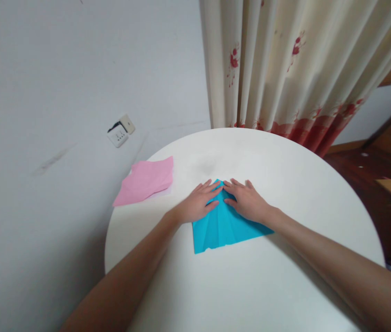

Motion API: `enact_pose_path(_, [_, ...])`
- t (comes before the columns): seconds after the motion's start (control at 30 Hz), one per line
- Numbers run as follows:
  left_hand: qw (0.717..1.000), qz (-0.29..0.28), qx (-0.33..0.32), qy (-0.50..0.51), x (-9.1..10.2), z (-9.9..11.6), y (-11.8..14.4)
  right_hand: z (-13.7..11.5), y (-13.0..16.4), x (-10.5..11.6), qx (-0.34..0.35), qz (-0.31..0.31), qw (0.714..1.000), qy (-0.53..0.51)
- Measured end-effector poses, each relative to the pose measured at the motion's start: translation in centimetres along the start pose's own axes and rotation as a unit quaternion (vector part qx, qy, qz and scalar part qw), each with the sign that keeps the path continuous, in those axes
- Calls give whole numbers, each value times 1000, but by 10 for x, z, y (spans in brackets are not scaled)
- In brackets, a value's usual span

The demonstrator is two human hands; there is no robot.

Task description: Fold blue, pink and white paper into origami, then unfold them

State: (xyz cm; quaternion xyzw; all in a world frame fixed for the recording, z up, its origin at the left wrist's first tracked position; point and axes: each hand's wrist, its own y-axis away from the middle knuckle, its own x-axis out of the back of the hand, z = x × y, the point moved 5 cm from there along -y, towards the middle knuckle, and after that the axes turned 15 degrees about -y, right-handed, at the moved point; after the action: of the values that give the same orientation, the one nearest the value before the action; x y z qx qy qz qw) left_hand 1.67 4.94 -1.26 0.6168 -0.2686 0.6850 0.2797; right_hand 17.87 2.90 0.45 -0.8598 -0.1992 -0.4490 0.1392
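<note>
We see a folded sheet of turquoise paper (225,226) lying flat near the middle of the round white table (285,286), its far end coming to a point. Our left hand (198,203) and right hand (247,200) both press flat on that pointed end, fingers spread and open, fingertips nearly meeting at the tip. A creased pink paper sheet (145,180) lies well apart at the table's left edge, near a white wall socket (121,131) and flowered cream curtain (285,64).
</note>
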Motion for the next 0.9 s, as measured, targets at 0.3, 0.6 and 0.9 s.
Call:
enact_pose_path(0.3, [1000, -24, -3, -20, -1, 3, 3, -3, -2, -6, -11, 51, 999, 12])
enact_pose_path(0.6, [999, -26, 30, -5, 4, 5, 0, -3, -2, -4, -3, 51, 999, 14])
enact_pose_path(0.9, [998, -48, 41, -25, 5, 8, 6, -5, -1, -3, -2, 44, 999, 20])
